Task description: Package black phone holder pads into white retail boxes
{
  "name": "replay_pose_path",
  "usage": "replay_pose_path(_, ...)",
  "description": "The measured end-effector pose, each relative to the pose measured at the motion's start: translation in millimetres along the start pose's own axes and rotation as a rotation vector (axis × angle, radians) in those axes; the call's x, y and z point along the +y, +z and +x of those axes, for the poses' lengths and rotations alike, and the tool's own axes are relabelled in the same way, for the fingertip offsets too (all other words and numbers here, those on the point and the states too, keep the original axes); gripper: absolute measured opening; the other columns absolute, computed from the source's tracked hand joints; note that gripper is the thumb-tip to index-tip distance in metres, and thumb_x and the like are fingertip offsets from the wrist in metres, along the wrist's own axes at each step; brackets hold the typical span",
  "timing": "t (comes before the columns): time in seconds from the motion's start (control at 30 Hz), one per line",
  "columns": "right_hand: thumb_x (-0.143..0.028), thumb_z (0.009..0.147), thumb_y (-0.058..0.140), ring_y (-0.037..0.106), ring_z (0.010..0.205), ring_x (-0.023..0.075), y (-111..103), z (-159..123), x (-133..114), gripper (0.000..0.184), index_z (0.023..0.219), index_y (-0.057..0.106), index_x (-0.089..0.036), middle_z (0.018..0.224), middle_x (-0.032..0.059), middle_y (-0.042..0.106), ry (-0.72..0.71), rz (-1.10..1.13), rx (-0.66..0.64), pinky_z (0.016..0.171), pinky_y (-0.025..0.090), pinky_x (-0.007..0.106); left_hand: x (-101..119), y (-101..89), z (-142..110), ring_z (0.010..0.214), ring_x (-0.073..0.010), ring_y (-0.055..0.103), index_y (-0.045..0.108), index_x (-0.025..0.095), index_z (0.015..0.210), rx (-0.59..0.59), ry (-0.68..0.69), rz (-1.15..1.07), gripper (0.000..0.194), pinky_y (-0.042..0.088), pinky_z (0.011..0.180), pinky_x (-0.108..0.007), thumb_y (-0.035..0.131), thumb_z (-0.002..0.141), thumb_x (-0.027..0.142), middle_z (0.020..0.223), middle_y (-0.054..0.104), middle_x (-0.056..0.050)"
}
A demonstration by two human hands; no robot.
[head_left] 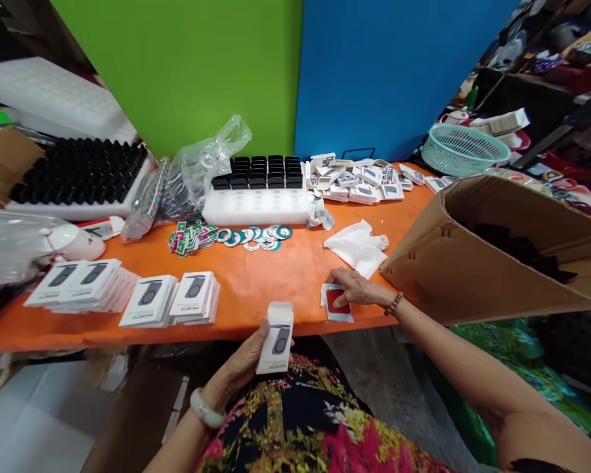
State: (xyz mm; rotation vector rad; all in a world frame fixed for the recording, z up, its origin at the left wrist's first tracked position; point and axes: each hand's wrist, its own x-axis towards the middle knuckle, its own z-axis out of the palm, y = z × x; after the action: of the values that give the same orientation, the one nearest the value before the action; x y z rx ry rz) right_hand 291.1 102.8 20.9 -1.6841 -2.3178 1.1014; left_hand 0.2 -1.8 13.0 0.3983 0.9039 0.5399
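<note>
My left hand [249, 351] is wrapped around a white box [276, 341] printed "MAGNETIC", with a dark round device pictured on its front. I hold it tilted up at the table's front edge, and its top flap looks raised. My right hand [353, 287] is on a small red square packet [339, 302] with pale edges, lying near the front edge. Its fingers curl at the packet's upper side and one digit presses on the red face. What lies under the packet is hard to make out.
Stacks of printed boxes [150, 300] stand at left. Behind lie round stickers [256, 235], colourful cards [190, 236], a white foam tray [256, 205] of black pieces and a pile of small boxes [369, 180]. White tissue [358, 246] and a large open carton [473, 263] are at right.
</note>
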Motion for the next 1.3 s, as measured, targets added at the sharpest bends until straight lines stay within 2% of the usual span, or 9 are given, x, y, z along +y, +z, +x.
replay_pose_path(0.17, -0.018, 0.053, 0.075, 0.056, 0.073, 0.0179, 1.5, 1.8, 4.7, 0.034, 0.081, 0.055, -0.020, 0.080, 0.0005, 0.060, 0.018, 0.172, -0.020, 0.061, 0.042, 0.027, -0.8, 3.0, -0.4, 0.066, -0.0184, 0.069, 0.065, 0.010, 0.095, 0.003, 0.006, -0.015, 0.058, 0.054, 0.062, -0.027, 0.058, 0.077, 0.065, 0.086, 0.072, -0.011)
replay_pose_path(0.3, -0.021, 0.059, 0.070, 0.053, 0.066, 0.0144, 5.8, -11.3, 1.6, 0.027, 0.077, 0.050, -0.021, 0.075, -0.0024, 0.057, -0.019, 0.369, 0.015, 0.056, 0.040, 0.024, -2.1, -2.2, 2.3, 0.068, -0.0209, 0.070, 0.065, 0.009, 0.096, -0.013, 0.032, -0.034, 0.062, 0.055, 0.063, -0.030, 0.058, 0.075, 0.067, 0.088, 0.072, -0.013)
replay_pose_path(0.47, -0.033, 0.065, 0.072, 0.054, 0.065, 0.0140, 6.5, -26.1, -20.0, 0.029, 0.077, 0.049, -0.021, 0.072, -0.0030, 0.057, -0.018, 0.774, 0.109, 0.058, 0.043, 0.026, -8.7, -6.8, 10.2, 0.063, -0.0210, 0.069, 0.066, 0.007, 0.093, -0.064, 0.010, -0.055, 0.070, 0.055, 0.059, -0.030, 0.058, 0.070, 0.073, 0.080, 0.072, -0.013)
replay_pose_path(0.57, -0.036, 0.064, 0.075, 0.057, 0.068, 0.0153, 3.6, -27.5, -42.0, 0.032, 0.080, 0.051, -0.022, 0.075, -0.0016, 0.061, -0.042, 0.904, 0.186, 0.061, 0.045, 0.028, -11.3, -3.2, 12.2, 0.061, -0.0190, 0.068, 0.067, 0.007, 0.092, -0.077, -0.016, -0.069, 0.068, 0.054, 0.058, -0.028, 0.059, 0.071, 0.071, 0.079, 0.072, -0.012)
replay_pose_path(0.73, -0.035, 0.064, 0.075, 0.056, 0.068, 0.0152, -0.3, -23.0, -79.0, 0.030, 0.080, 0.053, -0.022, 0.076, -0.0017, 0.061, -0.147, 0.897, 0.144, 0.060, 0.046, 0.028, -12.6, 3.4, 11.5, 0.060, -0.0180, 0.067, 0.067, 0.007, 0.094, -0.084, -0.028, -0.061, 0.067, 0.052, 0.059, -0.028, 0.056, 0.074, 0.070, 0.078, 0.072, -0.011)
replay_pose_path(0.83, -0.031, 0.065, 0.074, 0.054, 0.064, 0.0138, -0.3, -18.0, -90.3, 0.026, 0.079, 0.054, -0.021, 0.072, -0.0025, 0.059, -0.182, 0.841, 0.127, 0.056, 0.045, 0.026, -14.3, 3.7, 11.3, 0.060, -0.0178, 0.066, 0.067, 0.006, 0.097, -0.117, -0.042, -0.071, 0.067, 0.051, 0.061, -0.029, 0.056, 0.076, 0.068, 0.079, 0.072, -0.012)
replay_pose_path(1.0, -0.027, 0.069, 0.072, 0.053, 0.067, 0.0137, 9.3, -11.1, -93.9, 0.023, 0.080, 0.052, -0.021, 0.073, -0.0023, 0.057, -0.225, 0.831, 0.146, 0.059, 0.046, 0.026, -18.0, 1.9, 12.5, 0.062, -0.0187, 0.067, 0.065, 0.006, 0.101, -0.171, -0.089, -0.101, 0.069, 0.051, 0.063, -0.030, 0.051, 0.079, 0.069, 0.082, 0.072, -0.013)
replay_pose_path(1.17, -0.030, 0.073, 0.070, 0.052, 0.069, 0.0125, 35.5, -13.9, -97.7, 0.025, 0.084, 0.049, -0.021, 0.076, -0.0027, 0.056, -0.220, 0.929, 0.216, 0.062, 0.044, 0.025, -18.4, 0.7, 14.1, 0.064, -0.0209, 0.068, 0.064, 0.006, 0.103, -0.246, -0.030, -0.146, 0.078, 0.052, 0.063, -0.032, 0.046, 0.074, 0.076, 0.082, 0.071, -0.013)
replay_pose_path(1.3, -0.030, 0.077, 0.065, 0.052, 0.070, 0.0125, 43.8, -20.2, -97.1, 0.022, 0.088, 0.049, -0.021, 0.078, -0.0026, 0.055, -0.192, 0.819, 0.259, 0.063, 0.043, 0.025, -21.3, -0.7, 13.7, 0.066, -0.0212, 0.069, 0.064, 0.007, 0.105, -0.247, -0.033, -0.137, 0.079, 0.052, 0.063, -0.031, 0.048, 0.072, 0.077, 0.085, 0.071, -0.014)
